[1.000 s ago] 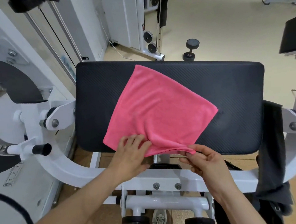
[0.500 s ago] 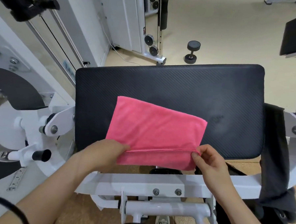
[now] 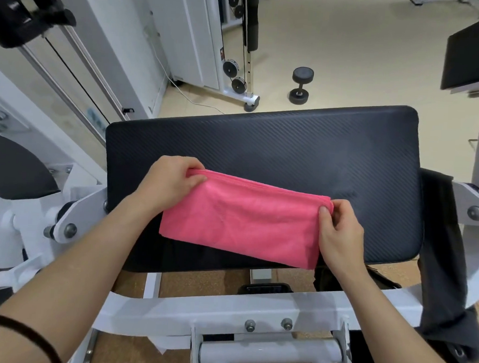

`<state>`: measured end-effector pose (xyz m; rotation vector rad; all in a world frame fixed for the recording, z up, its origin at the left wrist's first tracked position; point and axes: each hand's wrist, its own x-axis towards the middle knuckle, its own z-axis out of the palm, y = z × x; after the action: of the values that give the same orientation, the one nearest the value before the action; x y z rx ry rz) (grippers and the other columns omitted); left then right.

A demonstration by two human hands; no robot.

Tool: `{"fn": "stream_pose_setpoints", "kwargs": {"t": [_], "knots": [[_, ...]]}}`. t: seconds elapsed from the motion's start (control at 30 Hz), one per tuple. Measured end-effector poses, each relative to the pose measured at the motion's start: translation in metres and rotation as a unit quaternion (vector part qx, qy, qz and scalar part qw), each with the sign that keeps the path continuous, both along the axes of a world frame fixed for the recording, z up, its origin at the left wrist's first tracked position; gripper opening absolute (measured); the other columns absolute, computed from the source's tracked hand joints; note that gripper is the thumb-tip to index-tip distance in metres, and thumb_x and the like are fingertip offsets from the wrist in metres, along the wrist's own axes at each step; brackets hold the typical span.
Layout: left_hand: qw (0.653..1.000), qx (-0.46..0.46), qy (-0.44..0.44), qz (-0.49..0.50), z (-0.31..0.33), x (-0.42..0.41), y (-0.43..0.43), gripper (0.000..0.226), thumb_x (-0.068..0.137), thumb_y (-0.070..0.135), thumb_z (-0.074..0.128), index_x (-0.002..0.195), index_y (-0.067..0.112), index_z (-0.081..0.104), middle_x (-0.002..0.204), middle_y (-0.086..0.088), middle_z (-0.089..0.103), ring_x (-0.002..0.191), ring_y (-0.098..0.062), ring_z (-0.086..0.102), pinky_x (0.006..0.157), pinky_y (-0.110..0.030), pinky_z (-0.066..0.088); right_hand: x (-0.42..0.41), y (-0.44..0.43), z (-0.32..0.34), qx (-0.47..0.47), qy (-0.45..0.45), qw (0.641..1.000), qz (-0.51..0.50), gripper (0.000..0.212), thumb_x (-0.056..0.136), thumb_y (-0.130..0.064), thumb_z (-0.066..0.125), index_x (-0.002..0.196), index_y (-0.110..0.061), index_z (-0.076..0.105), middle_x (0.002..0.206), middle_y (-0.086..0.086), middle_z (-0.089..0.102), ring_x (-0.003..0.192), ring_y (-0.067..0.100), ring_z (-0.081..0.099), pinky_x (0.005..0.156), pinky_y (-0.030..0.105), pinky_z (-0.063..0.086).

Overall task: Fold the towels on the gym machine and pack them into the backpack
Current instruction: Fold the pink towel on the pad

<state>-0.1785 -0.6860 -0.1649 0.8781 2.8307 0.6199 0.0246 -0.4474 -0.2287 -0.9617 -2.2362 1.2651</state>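
Folded pink towel (image 3: 244, 223) on black machine pad (image 3: 290, 145); left hand (image 3: 169, 180), right hand (image 3: 338, 233) pinching far corners. Dumbbell (image 3: 301, 85) on beige floor (image 3: 350, 48).

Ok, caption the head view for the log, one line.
The left hand and right hand pinch the far corners of the folded pink towel on the black pad; dumbbell on floor beyond.

Brightness: bright, even indoor light, colours clear.
Shadows: soft; a dark band on the surface (image 3: 290, 145) beneath the towel (image 3: 244, 223), between left grip (image 3: 171, 182) and right grip (image 3: 338, 236).
Glare: pale sheen on the surface beyond the right grip.
Distortion: straight lines bow outward, left of the left grip.
Focus: sharp at both grips; softer at far corners.
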Motion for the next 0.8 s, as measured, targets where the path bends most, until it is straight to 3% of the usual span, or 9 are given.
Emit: {"fn": "stream_pose_setpoints", "kwargs": {"t": [0.13,0.23,0.33,0.4,0.47,0.57,0.67,0.8], "knots": [[0.998,0.05,0.001,0.034,-0.008,0.0,-0.001,0.021,0.087,0.032,0.07,0.107,0.025,0.069,0.102,0.013,0.067,0.096,-0.006,0.059,0.088,-0.024,0.045,-0.006,0.0,-0.003,0.052,-0.042,0.998,-0.011,0.015,0.098,-0.025,0.048,0.098,-0.011,0.052,0.087,0.009,0.067,0.083,0.034,0.061,0.073,0.046,0.047],[0.997,0.032,0.065,0.034,-0.016,0.002,-0.003,0.033,0.085,0.035,0.071,0.116,0.025,0.064,0.107,0.006,0.057,0.102,-0.011,0.049,0.089,-0.029,0.043,-0.009,0.0,-0.003,0.089,-0.088,0.992,-0.006,0.018,0.097,-0.028,0.05,0.107,-0.014,0.051,0.094,0.011,0.065,0.086,0.036,0.06,0.071,0.042,0.044],[0.993,0.005,0.118,0.029,-0.018,0.003,-0.005,0.025,0.082,0.038,0.074,0.1,0.023,0.065,0.103,0.004,0.045,0.102,-0.014,0.039,0.084,-0.033,0.041,-0.008,0.003,0.002,0.118,-0.117,0.986,-0.007,0.033,0.092,-0.032,0.056,0.122,-0.02,0.05,0.109,0.006,0.052,0.088,0.029,0.056,0.072,0.037,0.042],[0.994,-0.014,0.109,0.015,-0.015,0.006,-0.005,0.02,0.082,0.036,0.073,0.088,0.022,0.059,0.098,0.007,0.048,0.096,-0.013,0.043,0.083,-0.036,0.045,-0.007,0.008,0.004,0.133,-0.123,0.983,0.007,0.033,0.089,-0.031,0.061,0.119,-0.02,0.056,0.108,0.002,0.046,0.091,0.026,0.056,0.073,0.035,0.044],[0.998,-0.02,0.065,0.01,-0.012,0.012,-0.007,0.023,0.083,0.033,0.072,0.084,0.024,0.052,0.085,0.01,0.054,0.082,-0.012,0.049,0.077,-0.036,0.046,-0.008,0.015,0.008,0.145,-0.142,0.978,0.039,0.019,0.087,-0.028,0.063,0.103,-0.018,0.062,0.103,-0.001,0.047,0.096,0.025,0.054,0.071,0.033,0.041],[0.996,-0.02,-0.083,0.031,-0.005,0.019,-0.015,0.02,0.08,0.034,0.076,0.089,0.028,0.059,0.08,0.011,0.062,0.076,-0.006,0.059,0.065,-0.025,0.043,-0.013,0.027,0.024,0.121,-0.171,0.974,0.085,0.006,0.082,-0.025,0.062,0.08,-0.022,0.057,0.088,-0.002,0.06,0.086,0.023,0.056,0.066,0.033,0.039],[0.984,-0.023,-0.175,0.028,-0.002,0.025,-0.03,0.016,0.078,0.04,0.078,0.079,0.028,0.068,0.078,0.01,0.066,0.073,-0.005,0.061,0.061,-0.022,0.042,-0.027,0.041,0.053,0.093,-0.158,0.977,0.113,0.006,0.08,-0.017,0.063,0.079,-0.019,0.058,0.075,-0.007,0.063,0.079,0.023,0.059,0.065,0.03,0.036],[0.945,0.17,-0.251,0.123,-0.002,0.032,-0.037,0.025,0.085,0.038,0.07,0.085,0.013,0.066,0.08,0.003,0.068,0.069,-0.007,0.063,0.062,-0.021,0.046,-0.066,0.042,0.088,0.137,-0.04,0.987,0.077,0.012,0.083,-0.016,0.061,0.095,-0.019,0.061,0.082,-0.008,0.062,0.082,0.02,0.059,0.073,0.031,0.043]]}}
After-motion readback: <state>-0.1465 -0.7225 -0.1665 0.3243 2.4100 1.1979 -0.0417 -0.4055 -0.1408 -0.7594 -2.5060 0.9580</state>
